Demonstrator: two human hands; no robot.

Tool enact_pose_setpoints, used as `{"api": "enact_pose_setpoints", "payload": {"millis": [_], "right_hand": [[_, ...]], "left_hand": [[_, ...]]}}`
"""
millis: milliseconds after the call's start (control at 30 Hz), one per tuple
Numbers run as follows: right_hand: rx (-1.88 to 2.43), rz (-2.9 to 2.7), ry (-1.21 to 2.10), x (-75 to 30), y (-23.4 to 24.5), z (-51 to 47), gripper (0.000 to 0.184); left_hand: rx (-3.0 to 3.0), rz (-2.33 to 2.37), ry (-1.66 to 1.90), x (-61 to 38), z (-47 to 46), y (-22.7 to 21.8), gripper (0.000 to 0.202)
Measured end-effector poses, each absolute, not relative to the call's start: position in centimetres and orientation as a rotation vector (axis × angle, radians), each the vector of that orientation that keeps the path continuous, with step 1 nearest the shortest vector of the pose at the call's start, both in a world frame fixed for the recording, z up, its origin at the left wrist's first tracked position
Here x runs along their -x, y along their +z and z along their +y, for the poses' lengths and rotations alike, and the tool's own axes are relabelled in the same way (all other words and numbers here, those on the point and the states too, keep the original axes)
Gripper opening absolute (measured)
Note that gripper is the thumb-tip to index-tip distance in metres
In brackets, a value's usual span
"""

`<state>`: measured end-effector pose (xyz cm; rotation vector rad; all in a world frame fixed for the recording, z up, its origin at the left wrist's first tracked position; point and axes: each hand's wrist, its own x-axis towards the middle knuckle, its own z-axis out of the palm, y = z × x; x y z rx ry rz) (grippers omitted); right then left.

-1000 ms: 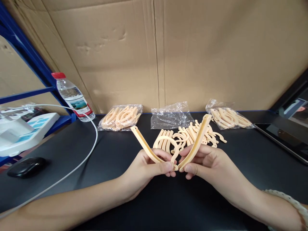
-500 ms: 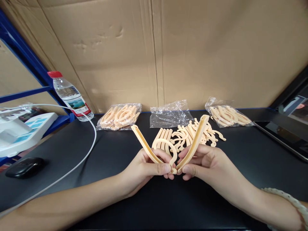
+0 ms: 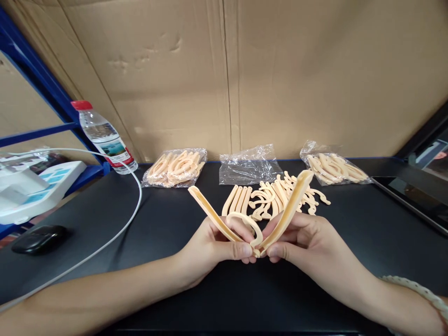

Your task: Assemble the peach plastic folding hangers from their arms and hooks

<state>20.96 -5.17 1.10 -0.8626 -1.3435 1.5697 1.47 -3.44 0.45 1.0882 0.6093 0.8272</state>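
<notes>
Both hands hold a cream plastic hanger over the black table (image 3: 105, 242), its two arms raised in a V. My left hand (image 3: 213, 245) pinches the left arm (image 3: 206, 210) near its lower end. My right hand (image 3: 304, 240) grips the right arm (image 3: 292, 205). The two arms meet between my thumbs, where a curved hook piece (image 3: 250, 224) sits. Just behind my hands lies a loose pile of the same cream hanger parts (image 3: 273, 196).
Two clear bags of hanger parts (image 3: 175, 168) (image 3: 334, 168) and an empty clear bag (image 3: 247, 165) lie along the cardboard wall. At left stand a water bottle (image 3: 105, 137), a white cable (image 3: 129, 205), a white device (image 3: 35, 186) and a black mouse (image 3: 38, 232). A dark tablet (image 3: 416, 196) lies at right.
The hook piece has dropped lower between the two arms, and my hands have pressed a little closer together. The view has shifted slightly.
</notes>
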Motion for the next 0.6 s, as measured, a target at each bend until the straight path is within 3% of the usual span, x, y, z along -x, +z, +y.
{"api": "enact_pose_setpoints", "payload": {"millis": [600], "right_hand": [[0.796,-1.349,1.550,-20.64,0.65,-5.58,0.023]], "left_hand": [[-1.176,0.654,0.928,-1.69,-4.42,0.08,0.006]]}}
